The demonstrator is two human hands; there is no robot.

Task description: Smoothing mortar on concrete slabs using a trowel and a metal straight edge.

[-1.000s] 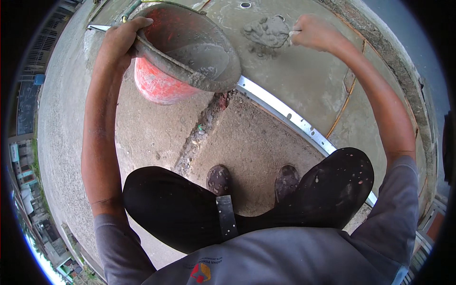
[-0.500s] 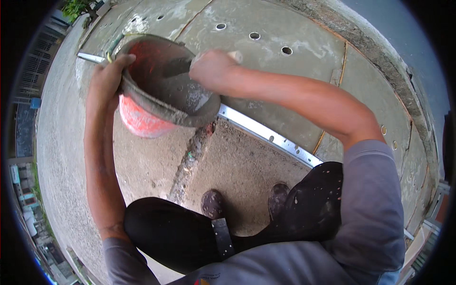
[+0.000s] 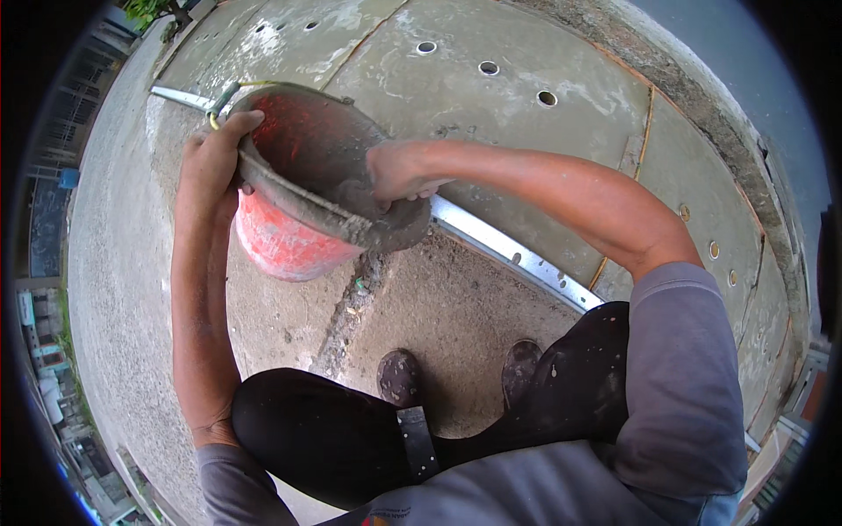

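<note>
A red bucket (image 3: 294, 241), crusted grey with cement, is tipped with its mouth toward the right, above the edge of the wet concrete slab (image 3: 421, 96). My left hand (image 3: 213, 162) is closed on its rim at the left, thumb over the edge, beside the bucket's handle (image 3: 224, 101). At the lower right of the mouth, my right hand (image 3: 399, 175) is closed around a trowel, which the hand and bucket now mostly hide. Wet grey cement (image 3: 408, 226) hangs over the bucket's lip beneath my right hand.
A perforated metal strip (image 3: 517, 254) runs along the slab's near edge. Several round pipe openings (image 3: 488, 67) are set in the slab. My boots (image 3: 399, 377) stand on rough concrete ground near a debris-filled crack (image 3: 346, 324). A low kerb (image 3: 702, 96) lies beyond.
The bucket has tipped further and sits slightly lower and to the right in view. My right hand has turned and moved down toward the lip; the trowel's pale handle end has gone from sight.
</note>
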